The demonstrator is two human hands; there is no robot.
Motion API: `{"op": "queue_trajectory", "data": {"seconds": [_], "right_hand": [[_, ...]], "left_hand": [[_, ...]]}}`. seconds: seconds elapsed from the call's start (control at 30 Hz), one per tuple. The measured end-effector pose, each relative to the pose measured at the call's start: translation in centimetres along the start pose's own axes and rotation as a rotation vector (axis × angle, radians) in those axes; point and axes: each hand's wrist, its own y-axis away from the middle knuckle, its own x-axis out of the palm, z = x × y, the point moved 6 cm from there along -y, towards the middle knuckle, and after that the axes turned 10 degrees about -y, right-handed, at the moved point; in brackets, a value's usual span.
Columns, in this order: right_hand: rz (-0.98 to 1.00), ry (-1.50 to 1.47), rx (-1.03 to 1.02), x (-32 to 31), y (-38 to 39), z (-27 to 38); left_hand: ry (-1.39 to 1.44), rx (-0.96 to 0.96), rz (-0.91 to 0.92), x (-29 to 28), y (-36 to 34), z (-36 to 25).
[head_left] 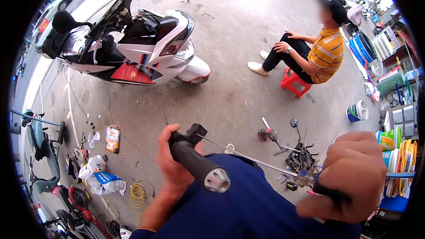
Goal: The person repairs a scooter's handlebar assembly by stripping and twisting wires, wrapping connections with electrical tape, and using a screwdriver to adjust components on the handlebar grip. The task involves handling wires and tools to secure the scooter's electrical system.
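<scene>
My left hand (173,173) is wrapped round a black handlebar grip (192,157) with a silver bar end and a square black housing at its far end. My right hand (356,170) is closed on the black handle of what looks like an air blow gun (305,178). Its long thin metal nozzle (248,156) reaches left across my dark blue clothing, and its tip meets the grip's housing. Whether the tip is inside the housing I cannot tell. The right-hand fingers are partly blurred and hide most of the blow gun's body.
A white scooter (177,57) with front panels open stands beyond, left. Right, a person (325,55) sits on a red stool (294,82). A red-and-black power tool (268,134) and removed handlebar parts (303,157) lie on the floor. Yellow hose (139,194) coils left, near plastic bags (104,179).
</scene>
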Motion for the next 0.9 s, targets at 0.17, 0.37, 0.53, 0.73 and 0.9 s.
{"op": "queue_trajectory", "data": {"seconds": [0.17, 0.37, 0.53, 0.73, 0.9], "right_hand": [[-0.078, -0.158, -0.177, 0.3, 0.1, -1.2], [0.067, -0.119, -0.065, -0.8, -0.9, -0.8], [-0.197, -0.375, -0.199, 0.3, -0.7, -2.4], [0.137, -0.289, -0.148, -0.6, -1.2, -1.7], [0.351, -0.199, -0.141, -1.1, -2.5, -0.9]], "left_hand": [[0.033, 0.005, -0.001, -0.1, -0.1, 0.2], [0.036, -0.004, 0.046, 0.1, -0.1, 0.4], [0.044, -0.014, -0.011, -0.8, 0.1, 0.7], [0.112, -0.042, 0.028, -0.5, 0.1, 0.5], [0.099, -0.025, 0.034, -0.7, 0.4, 0.4]]}}
